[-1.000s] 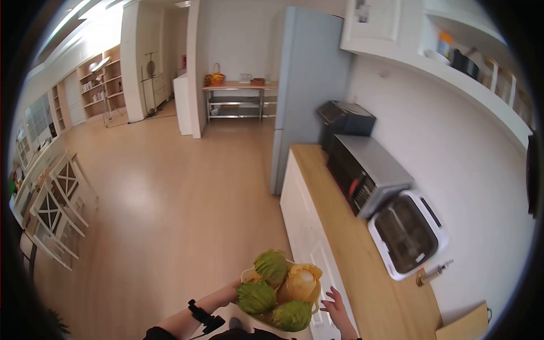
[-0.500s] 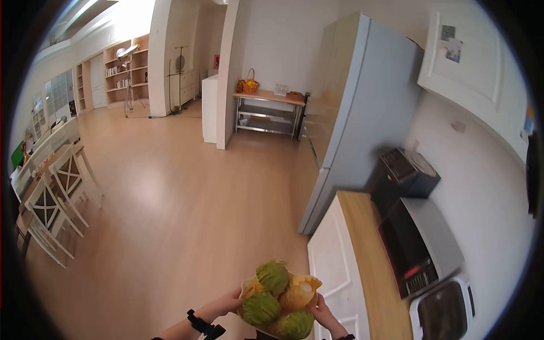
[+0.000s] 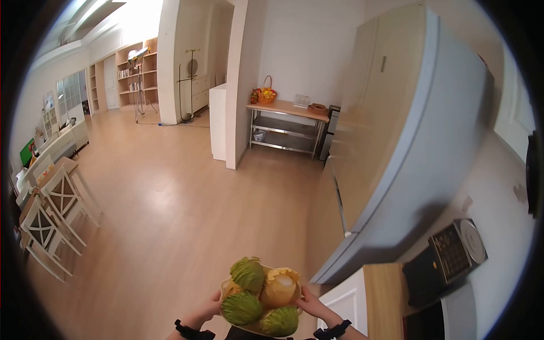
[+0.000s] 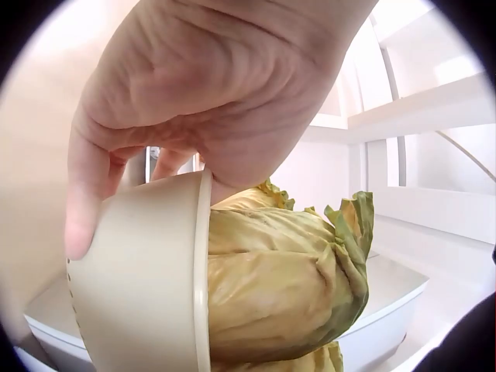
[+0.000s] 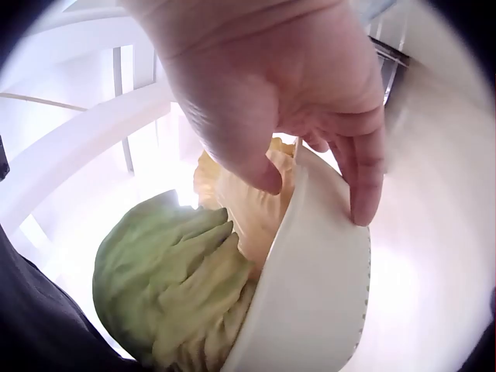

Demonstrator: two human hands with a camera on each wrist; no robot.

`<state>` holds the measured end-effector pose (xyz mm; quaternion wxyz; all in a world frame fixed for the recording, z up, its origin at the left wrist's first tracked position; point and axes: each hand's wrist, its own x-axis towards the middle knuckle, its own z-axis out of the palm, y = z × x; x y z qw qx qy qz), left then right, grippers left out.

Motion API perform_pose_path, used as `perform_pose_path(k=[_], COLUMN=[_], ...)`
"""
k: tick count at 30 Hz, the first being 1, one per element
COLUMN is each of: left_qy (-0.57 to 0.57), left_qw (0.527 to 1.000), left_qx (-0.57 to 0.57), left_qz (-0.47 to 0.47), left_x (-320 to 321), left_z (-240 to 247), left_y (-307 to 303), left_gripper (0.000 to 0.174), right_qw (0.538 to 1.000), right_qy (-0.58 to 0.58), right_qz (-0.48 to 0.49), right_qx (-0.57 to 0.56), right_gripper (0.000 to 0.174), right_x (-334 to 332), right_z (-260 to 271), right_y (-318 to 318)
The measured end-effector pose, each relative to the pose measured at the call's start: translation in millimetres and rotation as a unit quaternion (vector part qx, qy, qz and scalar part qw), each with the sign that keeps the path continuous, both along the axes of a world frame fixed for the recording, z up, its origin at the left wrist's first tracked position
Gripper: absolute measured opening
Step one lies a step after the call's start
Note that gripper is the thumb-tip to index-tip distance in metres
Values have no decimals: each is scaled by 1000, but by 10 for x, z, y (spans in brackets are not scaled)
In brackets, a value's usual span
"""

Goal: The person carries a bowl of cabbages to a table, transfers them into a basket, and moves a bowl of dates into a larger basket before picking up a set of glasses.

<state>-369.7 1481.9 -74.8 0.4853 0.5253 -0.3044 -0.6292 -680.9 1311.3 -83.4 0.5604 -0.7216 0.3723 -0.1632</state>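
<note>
Head view: from where I stand, the person has the cream bowl (image 4: 151, 271) up in front of the body, over the floor (image 3: 170, 226), with the left hand (image 3: 207, 309) at one side and the right hand (image 3: 311, 303) at the other. Three green heads (image 3: 241, 307) and a yellow head (image 3: 280, 289) of leafy vegetable crowd together inside it, the yellow one nearer the right hand. In the left wrist view, the left fingers grip the bowl's wall, fingertips on the outside and the hand's base over the rim. In the right wrist view, the right fingers pinch the wall too, thumb on the inner side and the others outside. The fridge (image 3: 385, 130) stands beyond the right hand, with a wooden-topped bench (image 3: 384, 294) just beside it, carrying a black appliance (image 3: 442, 260). Chairs (image 3: 62, 198) are over to the left, and an orange basket (image 3: 266, 95) sits on the far bench (image 3: 292, 109)
</note>
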Motion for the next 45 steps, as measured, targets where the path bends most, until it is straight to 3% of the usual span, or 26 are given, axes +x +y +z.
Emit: perform_pose_path(k=[7, 10, 12, 16, 18, 22, 24, 31, 34, 36, 41, 43, 45], left_qy=[-3, -32, -35, -72, -34, -35, -36, -21, -10, 7, -1, -40, -35], left_qw=[1000, 999, 998, 992, 995, 995, 995, 998, 998, 999, 994, 992, 992], left_qx=[16, 5, 40, 79, 1, -14, 0, 39, 48, 29, -9, -10, -6], left_qz=[-19, -25, -18, -65, -93, -94, -93, -33, -29, -35, -107, -116, -118], left_x=[988, 1329, 1520, 1867, 1991, 2201, 2370, 3093, 3357, 3562, 4118, 4212, 4289], left_z=[199, 273, 134, 171, 186, 21, -3, 225, 275, 97, 100, 276, 338], left_y=[-1745, -2709, -3281, -4552, -5190, -6293, -6858, -8468, -8984, -9664, -11377, -12086, -12764], left_gripper=[57, 55, 56, 57, 58, 58, 59, 56, 54, 55, 56, 56, 56], right_qw=[1000, 999, 997, 993, 992, 995, 998, 999, 994, 990, 992, 989, 989], right_qy=[-13, -23, 23, -12, -35, -66, -32, -28, -31, -26, -23, -18, -13], right_qz=[8, -19, -62, -109, -91, -58, 9, 24, 42, 41, -37, -62, -123], right_qx=[20, -12, 34, 49, -74, -49, -45, -19, -92, -131, -114, -136, -86], right_gripper=[66, 70, 76, 81, 89, 93, 94, 91, 90, 88, 88, 89, 92], right_x=[1103, 1445, 1571, 1769, 1874, 2082, 2288, 3218, 3498, 3676, 4030, 4173, 4221], right_z=[9, 177, 308, 346, 229, 315, 360, 833, 676, 648, 481, 622, 771], right_y=[-1780, -2646, -3009, -4038, -4662, -5758, -6435, -8230, -8822, -9411, -10818, -11413, -11865])
